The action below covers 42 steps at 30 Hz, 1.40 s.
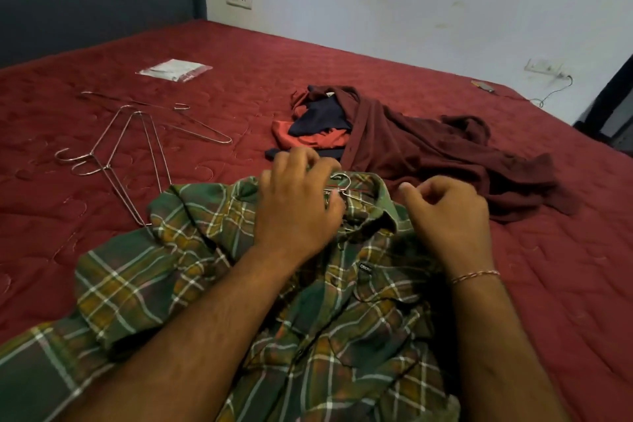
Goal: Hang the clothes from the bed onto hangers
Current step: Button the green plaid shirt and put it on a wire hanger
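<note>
1. Plaid shirt (212, 284) lies on bed (565, 267) under both hands, hanger hook (339, 187) poking out at collar.
2. Left hand (298, 205) fingers curl around collar/hook; right hand (448, 212) is loosely curled just right of collar, apparently holding nothing.
3. Step, my read: seating the shirt on its hanger; next, square the collar and lift.
4. Chest label unreadable. Spare hangers (137, 144) sit far left of left hand; clothes pile (394, 137) is beyond both.

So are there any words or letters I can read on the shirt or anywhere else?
Small black tag on the plaid shirt: white letters, too blurred to read.
Collar label inside the shirt: too small to read.
Plastic packet on the bed: red and dark print, too blurred to read.
Nothing else carries text.
</note>
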Each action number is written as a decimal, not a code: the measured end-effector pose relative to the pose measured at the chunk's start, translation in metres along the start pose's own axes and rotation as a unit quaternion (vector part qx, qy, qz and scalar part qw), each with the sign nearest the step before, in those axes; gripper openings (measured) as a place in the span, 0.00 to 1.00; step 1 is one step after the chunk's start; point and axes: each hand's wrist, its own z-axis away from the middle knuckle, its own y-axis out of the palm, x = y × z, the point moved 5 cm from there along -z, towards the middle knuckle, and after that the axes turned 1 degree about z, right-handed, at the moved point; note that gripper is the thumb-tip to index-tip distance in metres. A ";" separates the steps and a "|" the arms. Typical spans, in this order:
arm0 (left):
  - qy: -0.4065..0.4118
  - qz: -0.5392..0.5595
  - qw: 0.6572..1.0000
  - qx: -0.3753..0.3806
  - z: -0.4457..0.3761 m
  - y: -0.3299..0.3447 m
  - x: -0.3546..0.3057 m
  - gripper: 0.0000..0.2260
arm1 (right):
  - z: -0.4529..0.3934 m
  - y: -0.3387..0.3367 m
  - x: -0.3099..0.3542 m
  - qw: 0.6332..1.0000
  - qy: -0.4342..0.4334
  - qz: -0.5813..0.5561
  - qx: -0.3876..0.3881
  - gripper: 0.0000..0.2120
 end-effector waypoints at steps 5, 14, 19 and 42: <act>0.072 -0.049 0.975 0.206 0.009 0.035 0.005 0.22 | 0.015 0.035 -0.008 0.992 0.066 0.057 0.094 0.26; 0.019 0.109 0.975 0.191 0.002 0.031 0.035 0.03 | 0.025 0.065 -0.022 0.985 0.122 -0.111 0.054 0.13; -0.045 0.211 0.960 0.176 0.003 0.041 0.037 0.03 | 0.026 0.073 -0.018 0.982 0.069 -0.176 0.008 0.07; 0.021 0.003 0.999 -0.025 0.019 0.013 0.002 0.09 | 0.038 0.079 0.001 0.925 0.019 -0.375 0.062 0.07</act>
